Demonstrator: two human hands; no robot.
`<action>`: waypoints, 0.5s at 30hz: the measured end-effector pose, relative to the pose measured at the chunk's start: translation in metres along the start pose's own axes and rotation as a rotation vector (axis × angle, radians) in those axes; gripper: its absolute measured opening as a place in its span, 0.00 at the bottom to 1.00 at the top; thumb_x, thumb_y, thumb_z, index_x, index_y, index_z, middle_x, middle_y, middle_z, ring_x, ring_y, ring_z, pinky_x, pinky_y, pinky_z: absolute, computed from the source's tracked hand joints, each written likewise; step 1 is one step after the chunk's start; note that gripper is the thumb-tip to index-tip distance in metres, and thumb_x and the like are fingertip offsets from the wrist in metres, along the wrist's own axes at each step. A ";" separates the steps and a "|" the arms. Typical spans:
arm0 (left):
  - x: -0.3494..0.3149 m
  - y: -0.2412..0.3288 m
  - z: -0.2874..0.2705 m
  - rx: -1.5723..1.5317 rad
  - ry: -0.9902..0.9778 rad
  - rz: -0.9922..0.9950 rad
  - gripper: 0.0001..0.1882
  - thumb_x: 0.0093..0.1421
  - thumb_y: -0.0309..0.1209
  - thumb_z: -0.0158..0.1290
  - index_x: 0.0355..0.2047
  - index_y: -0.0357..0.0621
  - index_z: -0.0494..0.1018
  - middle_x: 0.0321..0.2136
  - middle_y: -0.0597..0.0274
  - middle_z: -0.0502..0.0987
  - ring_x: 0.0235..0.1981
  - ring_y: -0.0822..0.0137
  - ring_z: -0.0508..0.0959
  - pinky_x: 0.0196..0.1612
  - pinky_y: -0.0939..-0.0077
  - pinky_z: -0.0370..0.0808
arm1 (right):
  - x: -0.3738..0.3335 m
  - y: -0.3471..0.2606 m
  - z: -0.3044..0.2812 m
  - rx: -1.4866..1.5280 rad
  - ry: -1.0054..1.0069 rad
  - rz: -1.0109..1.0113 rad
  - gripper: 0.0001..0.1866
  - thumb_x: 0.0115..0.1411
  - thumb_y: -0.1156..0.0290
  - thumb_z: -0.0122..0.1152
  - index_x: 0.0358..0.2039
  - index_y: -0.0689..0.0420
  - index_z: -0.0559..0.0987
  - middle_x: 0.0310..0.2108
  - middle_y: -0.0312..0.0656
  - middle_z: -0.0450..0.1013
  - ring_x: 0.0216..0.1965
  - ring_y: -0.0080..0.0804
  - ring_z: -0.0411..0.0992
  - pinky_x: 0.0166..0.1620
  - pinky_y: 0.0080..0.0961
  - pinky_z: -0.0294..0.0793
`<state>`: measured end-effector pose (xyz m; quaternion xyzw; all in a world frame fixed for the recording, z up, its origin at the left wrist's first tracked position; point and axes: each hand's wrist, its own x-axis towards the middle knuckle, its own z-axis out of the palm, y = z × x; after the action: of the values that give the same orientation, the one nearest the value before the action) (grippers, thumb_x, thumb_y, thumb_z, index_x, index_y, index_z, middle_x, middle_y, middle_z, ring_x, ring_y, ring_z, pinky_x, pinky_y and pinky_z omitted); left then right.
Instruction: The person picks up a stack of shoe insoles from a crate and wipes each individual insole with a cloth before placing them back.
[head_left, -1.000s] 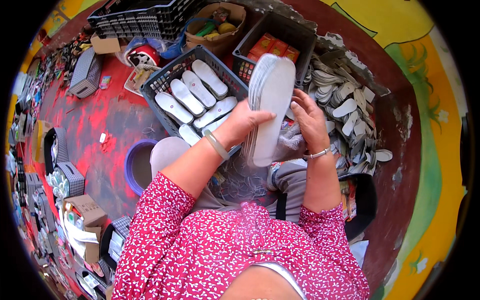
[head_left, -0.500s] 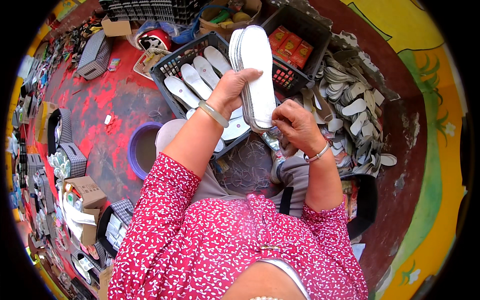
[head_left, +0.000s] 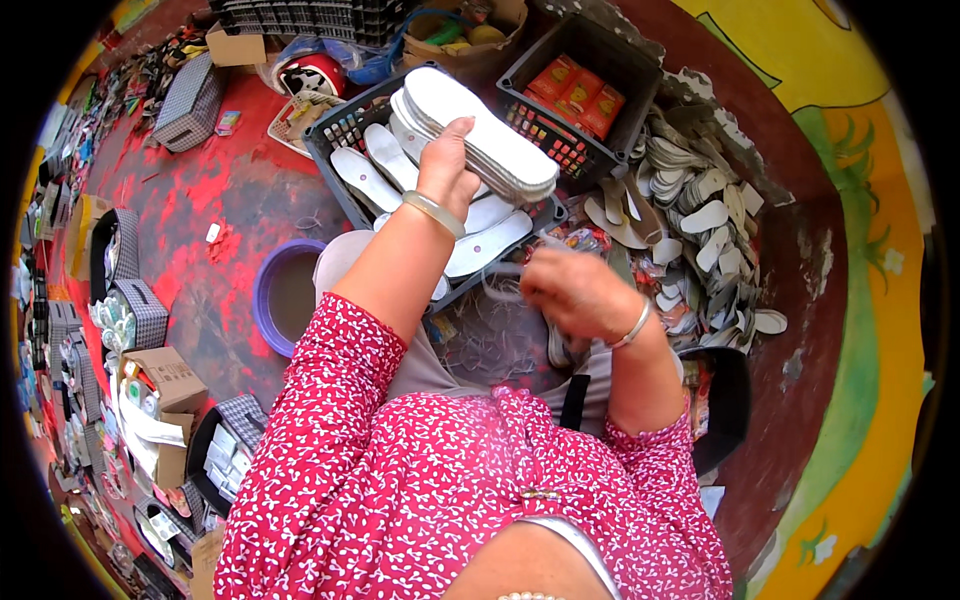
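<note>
White insoles in a thick stack (head_left: 480, 125) tilt above the dark crate (head_left: 346, 128), the left hand (head_left: 447, 172) clamped on their edge, thumb on top! And the right hand (head_left: 575, 293), blurred, fingers curled near a pale strand (head_left: 497, 285); whether they pinch it, I cannot tell. Loose insoles (head_left: 490, 245) lie inside the crate.

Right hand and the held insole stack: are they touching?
Apart. The head view shows the right hand lower in the picture than the held insole stack, with a clear gap between them.
</note>
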<state>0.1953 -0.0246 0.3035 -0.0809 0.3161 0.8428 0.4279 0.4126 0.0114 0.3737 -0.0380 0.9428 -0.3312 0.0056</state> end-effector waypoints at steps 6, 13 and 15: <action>-0.005 0.005 0.006 -0.047 -0.051 -0.076 0.19 0.58 0.27 0.49 0.50 0.37 0.63 0.42 0.52 0.73 0.45 0.53 0.75 0.49 0.53 0.74 | -0.007 0.042 0.023 -0.032 -0.180 0.245 0.07 0.48 0.71 0.59 0.28 0.60 0.79 0.29 0.47 0.74 0.30 0.46 0.72 0.34 0.34 0.72; -0.007 0.000 0.007 -0.048 -0.327 -0.146 0.24 0.54 0.28 0.54 0.50 0.35 0.63 0.40 0.51 0.74 0.42 0.55 0.76 0.50 0.57 0.74 | -0.005 0.044 -0.017 0.841 0.614 0.307 0.13 0.56 0.75 0.62 0.41 0.60 0.73 0.30 0.30 0.69 0.31 0.15 0.66 0.35 0.11 0.66; -0.014 -0.003 0.013 -0.030 -0.359 -0.152 0.23 0.55 0.28 0.54 0.50 0.32 0.63 0.39 0.49 0.75 0.40 0.54 0.78 0.47 0.57 0.76 | 0.000 0.044 -0.014 0.899 0.656 0.303 0.19 0.56 0.72 0.63 0.47 0.61 0.71 0.32 0.31 0.69 0.32 0.16 0.65 0.37 0.12 0.67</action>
<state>0.2079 -0.0244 0.3182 0.0406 0.2151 0.8136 0.5387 0.4087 0.0544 0.3570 0.2082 0.6567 -0.6894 -0.2240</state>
